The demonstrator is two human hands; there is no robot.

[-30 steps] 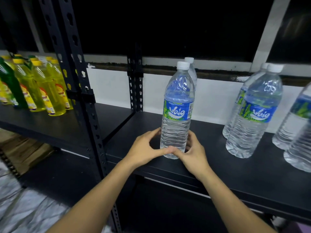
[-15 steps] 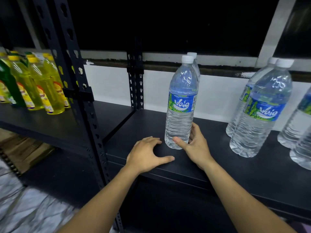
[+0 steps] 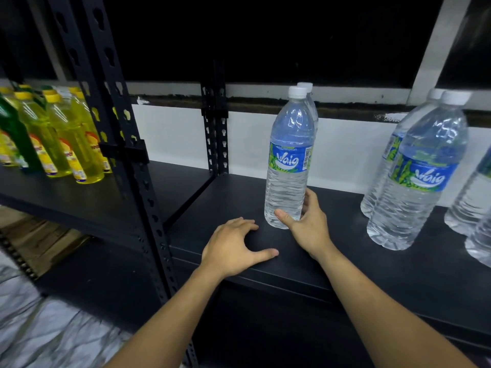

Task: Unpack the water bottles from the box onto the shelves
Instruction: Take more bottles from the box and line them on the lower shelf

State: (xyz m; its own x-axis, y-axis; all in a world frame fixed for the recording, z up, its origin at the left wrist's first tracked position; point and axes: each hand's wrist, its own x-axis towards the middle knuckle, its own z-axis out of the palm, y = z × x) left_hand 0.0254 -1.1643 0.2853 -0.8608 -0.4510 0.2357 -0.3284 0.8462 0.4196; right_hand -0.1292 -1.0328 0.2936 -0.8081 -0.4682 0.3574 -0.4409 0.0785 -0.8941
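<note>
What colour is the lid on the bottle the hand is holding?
White. The lid of the water bottle in the right hand shows best in the head view.

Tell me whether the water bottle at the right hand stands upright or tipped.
Upright: the water bottle stands on its base on the shelf, cap on top, right hand curled round its foot.

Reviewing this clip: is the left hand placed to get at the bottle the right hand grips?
Likely yes. The left hand rests open on the shelf beside the water bottle; only bare shelf lies between, and the right hand holds its other side.
</note>
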